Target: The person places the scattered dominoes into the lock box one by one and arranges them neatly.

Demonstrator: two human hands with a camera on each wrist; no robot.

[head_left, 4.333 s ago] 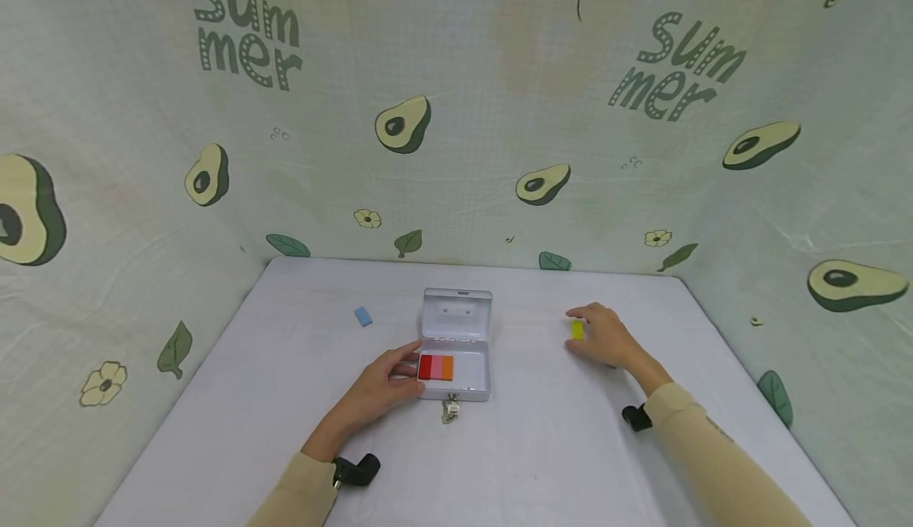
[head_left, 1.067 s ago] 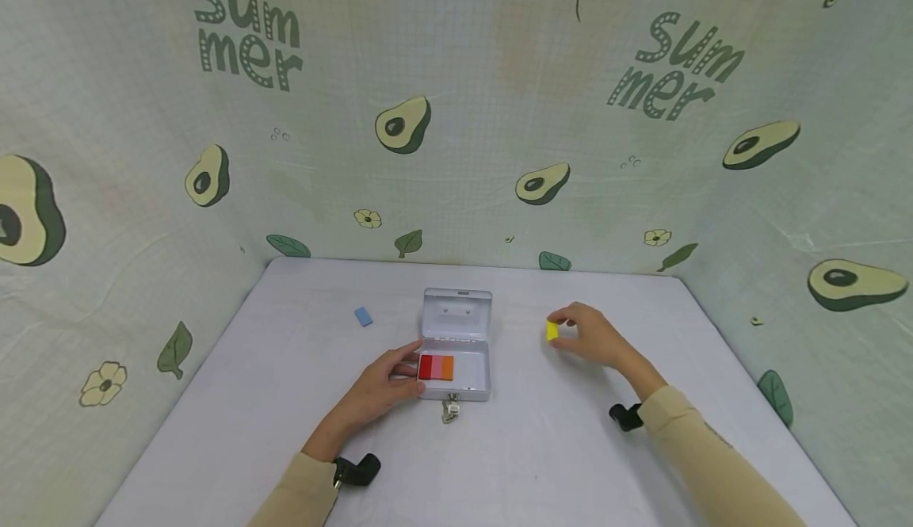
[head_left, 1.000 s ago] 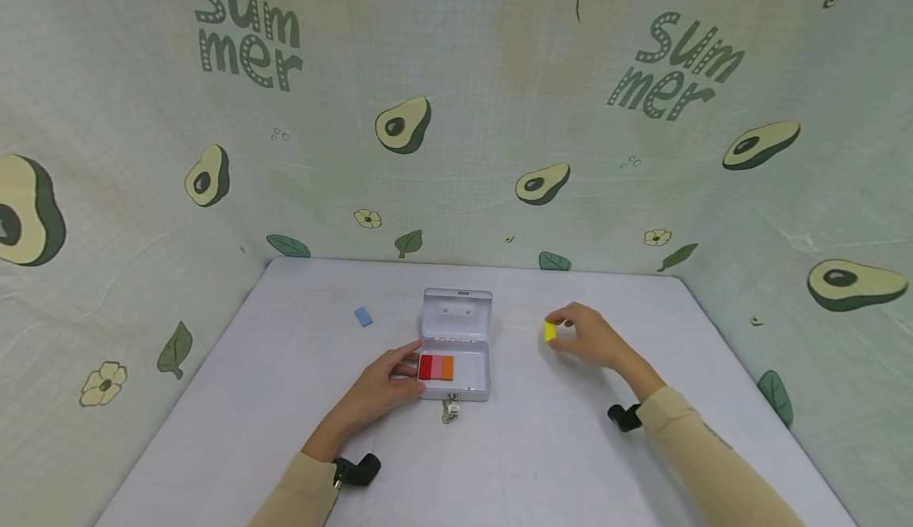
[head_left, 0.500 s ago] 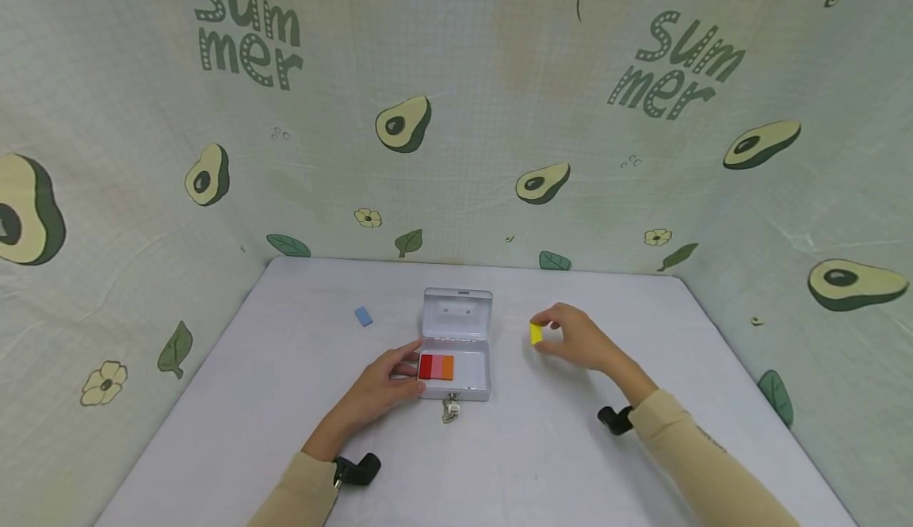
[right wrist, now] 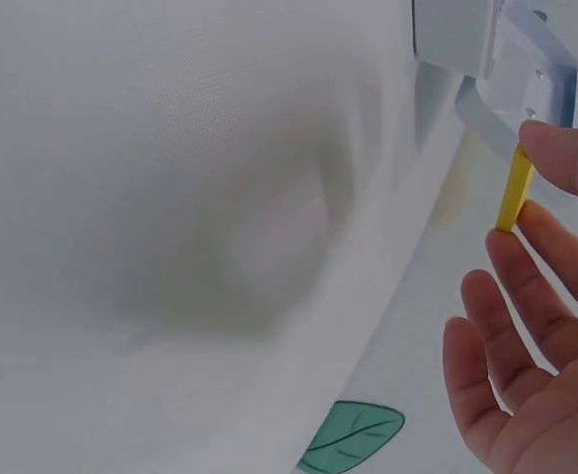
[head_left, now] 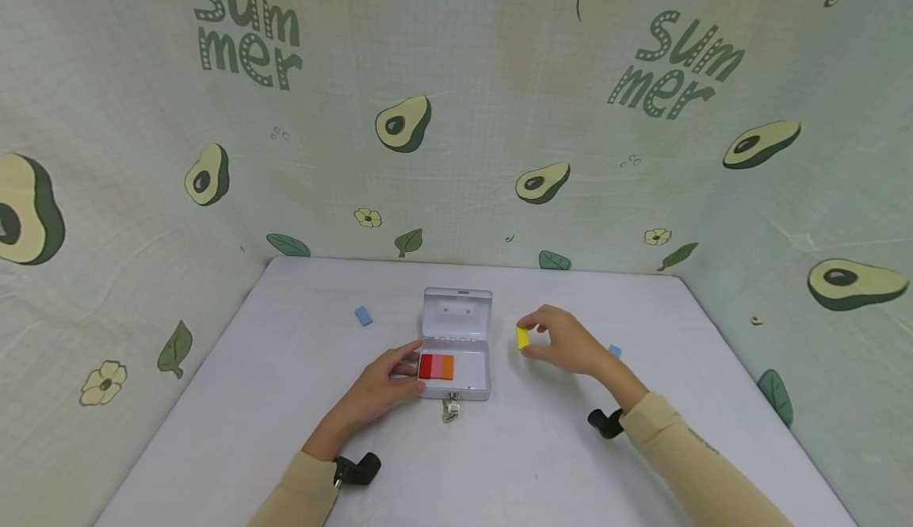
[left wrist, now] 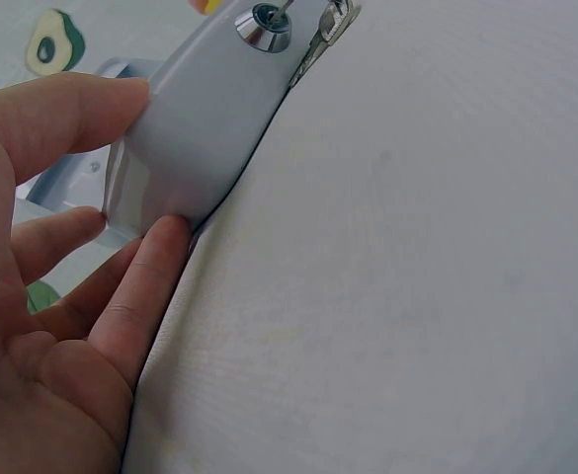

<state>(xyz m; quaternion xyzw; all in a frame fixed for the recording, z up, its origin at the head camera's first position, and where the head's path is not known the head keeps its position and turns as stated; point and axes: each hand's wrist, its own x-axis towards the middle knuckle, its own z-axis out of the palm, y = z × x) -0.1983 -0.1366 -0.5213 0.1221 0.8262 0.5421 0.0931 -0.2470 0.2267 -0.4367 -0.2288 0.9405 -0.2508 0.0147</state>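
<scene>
A yellow block (head_left: 523,338) is pinched between thumb and fingertips in the grip of the right hand (head_left: 563,342) and is held above the tabletop (head_left: 499,463), to the right of an opened pale box (head_left: 471,368). The box's left side is touched by the left hand (head_left: 381,384), whose grip is relaxed, the fingers extended. Within the box, a red block (head_left: 425,366), a pink block (head_left: 437,366) and an orange block (head_left: 448,367) are set side by side at the left. Keys (head_left: 449,410) are seen at its front. A blue block (head_left: 364,316) is placed apart, beyond the left hand.
</scene>
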